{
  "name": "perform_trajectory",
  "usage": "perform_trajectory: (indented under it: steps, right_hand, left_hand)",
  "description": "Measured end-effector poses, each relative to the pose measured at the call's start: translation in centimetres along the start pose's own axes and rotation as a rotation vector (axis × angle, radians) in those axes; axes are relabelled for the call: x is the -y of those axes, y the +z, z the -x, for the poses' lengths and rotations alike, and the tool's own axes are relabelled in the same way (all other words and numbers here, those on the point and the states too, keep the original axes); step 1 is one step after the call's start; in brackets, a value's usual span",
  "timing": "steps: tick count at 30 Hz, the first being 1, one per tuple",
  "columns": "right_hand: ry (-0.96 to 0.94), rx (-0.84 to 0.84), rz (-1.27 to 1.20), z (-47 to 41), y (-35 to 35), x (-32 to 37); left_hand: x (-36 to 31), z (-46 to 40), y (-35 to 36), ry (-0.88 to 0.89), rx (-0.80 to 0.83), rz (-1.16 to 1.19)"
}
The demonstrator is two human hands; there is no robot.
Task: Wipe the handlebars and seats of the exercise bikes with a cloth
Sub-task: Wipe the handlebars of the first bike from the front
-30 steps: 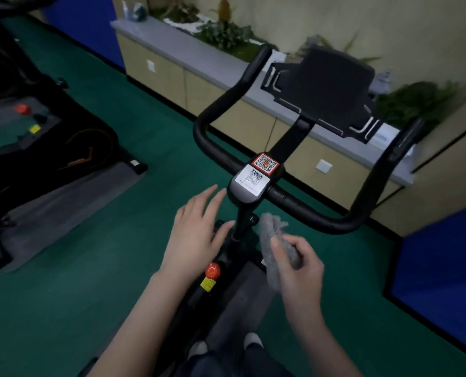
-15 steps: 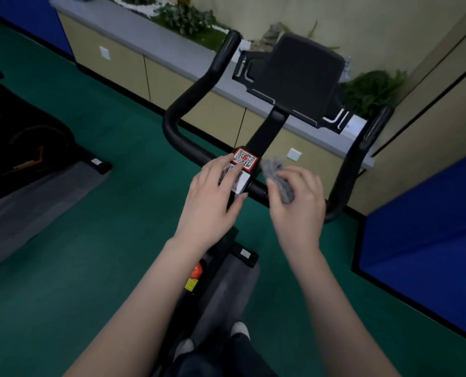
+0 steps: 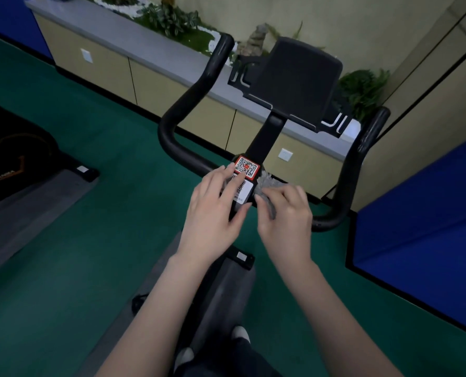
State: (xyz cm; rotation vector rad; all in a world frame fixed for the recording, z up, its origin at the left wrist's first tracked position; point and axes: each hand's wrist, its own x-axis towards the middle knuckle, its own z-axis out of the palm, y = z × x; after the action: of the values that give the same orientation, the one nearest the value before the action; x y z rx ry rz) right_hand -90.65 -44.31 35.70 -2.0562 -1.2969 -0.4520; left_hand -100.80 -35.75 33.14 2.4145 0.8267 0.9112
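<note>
Right now both hands are together at the middle of the black handlebar [image 3: 182, 156] of the exercise bike. The left hand [image 3: 215, 210] lies with straight, spread fingers on the centre block, partly over the white sticker [image 3: 244, 191]; its fingertips reach the edge of the red QR sticker [image 3: 246, 166]. The right hand [image 3: 286, 210] is just beside it, and its fingers are curled over a grey cloth [image 3: 267, 186], which it presses on the bar directly right of the stickers. Most of the cloth is hidden under this hand; only a crumpled part shows at the far side of the fingers and a small piece under the thumb. How much of the bar the cloth covers cannot be seen.

Behind the stickers a black post rises to the tablet holder [image 3: 297, 83], seen from its back. The right handlebar arm [image 3: 354, 164] curves up to the far right. The seat of the bike is not visible, and the frame below is hidden by the forearms and blurred.

At the left edge another black machine [image 3: 9, 164] is cut off; its orange lettering is too dim to read. It stands on a grey mat [image 3: 22, 213] on the green floor [image 3: 90, 131]. Far away runs a low cabinet [image 3: 158, 85] with plants [image 3: 169, 17] on top, and a blue panel [image 3: 430, 227] stands at the right.
</note>
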Motion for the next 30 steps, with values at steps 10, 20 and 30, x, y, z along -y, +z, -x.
perform_trajectory:
  steps: [10,20,30]
  right_hand:
    - [0.280,0.299,-0.028,-3.4,-1.0,-1.2]
    - [0.349,0.522,-0.123,-5.3,-2.6,-3.1]
    - [0.237,0.109,0.047,-0.8,-2.5,-2.4]
  left_hand:
    - [0.2,0.0,0.2,0.004,-0.022,0.027]
    - [0.3,-0.1,0.0,0.016,-0.004,0.017]
    - [0.2,0.0,-0.1,0.014,0.000,0.011]
